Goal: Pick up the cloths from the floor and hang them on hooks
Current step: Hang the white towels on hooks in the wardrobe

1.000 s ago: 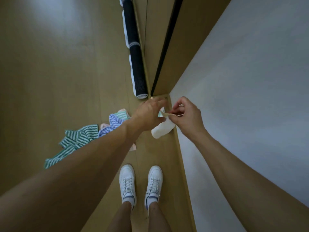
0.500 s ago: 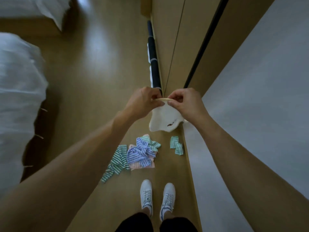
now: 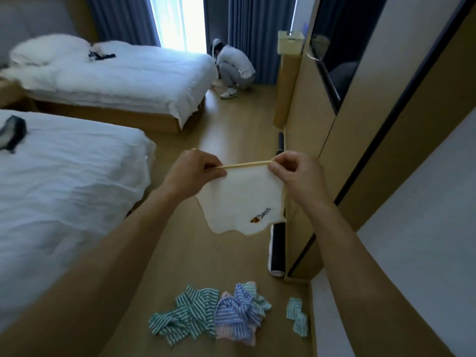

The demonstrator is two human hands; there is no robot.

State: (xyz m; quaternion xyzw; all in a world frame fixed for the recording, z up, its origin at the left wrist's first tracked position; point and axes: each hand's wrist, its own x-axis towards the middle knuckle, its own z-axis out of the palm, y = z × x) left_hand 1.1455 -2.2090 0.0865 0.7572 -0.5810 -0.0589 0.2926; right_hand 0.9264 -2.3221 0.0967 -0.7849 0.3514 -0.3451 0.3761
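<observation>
Midway at best: left hand (image 3: 192,173) and right hand (image 3: 296,173) each pinch an end of the yellow loop (image 3: 244,165) on the white cloth (image 3: 242,202), held stretched in the air above the floor (image 3: 231,258). Striped cloths (image 3: 206,313) and a small green cloth (image 3: 297,316) lie unpicked below. No hook is visible, so nothing appears hung yet.

A white cloth (image 3: 242,199) carried a small dark embroidered line of lettering beside an orange-brown emblem near its lower edge; the letters were too small and blurred to read. No other text, label or number was legible.
</observation>
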